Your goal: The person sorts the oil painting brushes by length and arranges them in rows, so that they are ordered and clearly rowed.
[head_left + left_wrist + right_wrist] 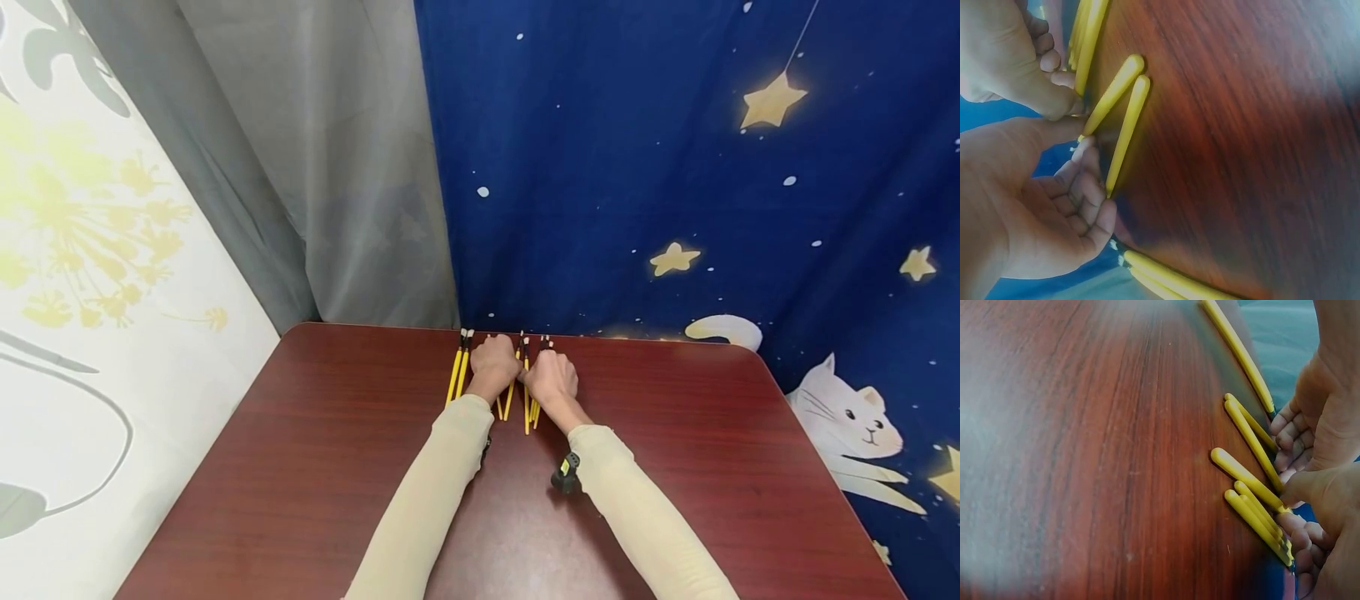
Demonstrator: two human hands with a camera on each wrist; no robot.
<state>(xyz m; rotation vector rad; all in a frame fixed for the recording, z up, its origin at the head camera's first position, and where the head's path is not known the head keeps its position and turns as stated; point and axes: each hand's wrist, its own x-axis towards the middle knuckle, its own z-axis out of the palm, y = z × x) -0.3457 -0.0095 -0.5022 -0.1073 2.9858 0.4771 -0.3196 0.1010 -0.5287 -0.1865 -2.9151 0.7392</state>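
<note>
Several paintbrushes with yellow handles, dark collars and pale tips lie near the table's far edge. My left hand (pixel 495 365) rests over some of them, fingers curled; in the left wrist view its thumb and forefinger pinch the thin end of one paintbrush (pixel 1114 94). Another paintbrush (pixel 1127 137) runs under its other fingers. Beside it, almost touching, my right hand (pixel 552 379) pinches a paintbrush (pixel 1246 476) between thumb and fingers. A tight bunch of paintbrushes (pixel 1257 525) lies against its curled fingers. The hands cover most of the brush heads.
Two more paintbrushes (pixel 457 375) lie side by side left of my left hand. The dark red wooden table (pixel 315 467) ends just beyond the hands. Behind it hang a grey curtain (pixel 367 167) and a blue one (pixel 585 167) with stars and a cat.
</note>
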